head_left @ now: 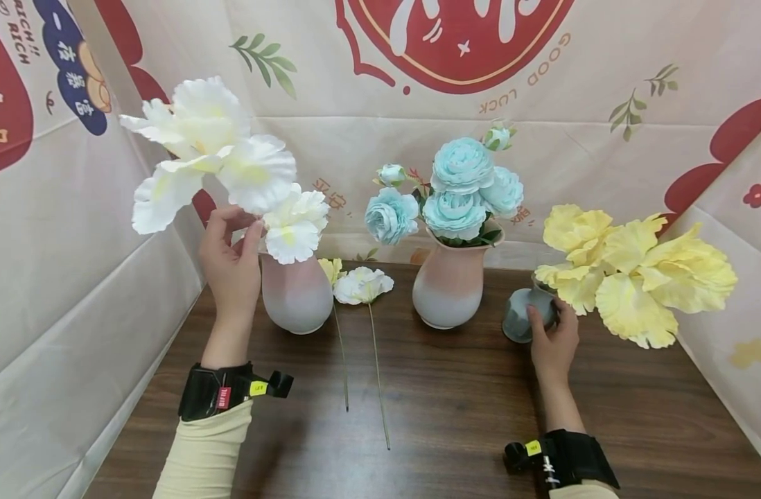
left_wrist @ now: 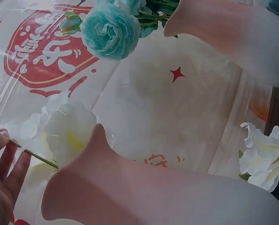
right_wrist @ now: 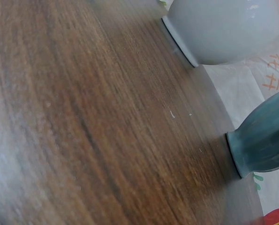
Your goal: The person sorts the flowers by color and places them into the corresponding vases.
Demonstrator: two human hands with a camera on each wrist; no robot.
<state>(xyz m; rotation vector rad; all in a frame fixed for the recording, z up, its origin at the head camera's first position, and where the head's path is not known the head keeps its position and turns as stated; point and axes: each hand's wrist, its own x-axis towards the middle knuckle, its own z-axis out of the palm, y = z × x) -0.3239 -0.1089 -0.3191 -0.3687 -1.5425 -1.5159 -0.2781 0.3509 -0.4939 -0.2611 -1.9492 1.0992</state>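
A thin green stem [left_wrist: 41, 159] is pinched between the thumb and fingers of my left hand [head_left: 232, 260]. It runs toward the mouth of the left pink-and-white vase [head_left: 297, 294]. Just above that hand is a large white flower [head_left: 212, 152]. A smaller white flower [head_left: 296, 225] is at the vase's mouth. On the right, my right hand [head_left: 554, 346] grips a small grey-teal vase [head_left: 522, 315], thumb on its near side. Big yellow flowers [head_left: 642, 270] spread from its top to the right. In the right wrist view only the teal vase's lower part [right_wrist: 261, 140] shows.
A second pink-and-white vase [head_left: 449, 287] with blue flowers [head_left: 461, 166] stands between the hands. A white flower [head_left: 363, 285] and a small yellow one [head_left: 332, 269] lie with long stems on the brown wooden table [head_left: 443, 416]. Printed cloth [head_left: 355, 138] hangs behind and at both sides.
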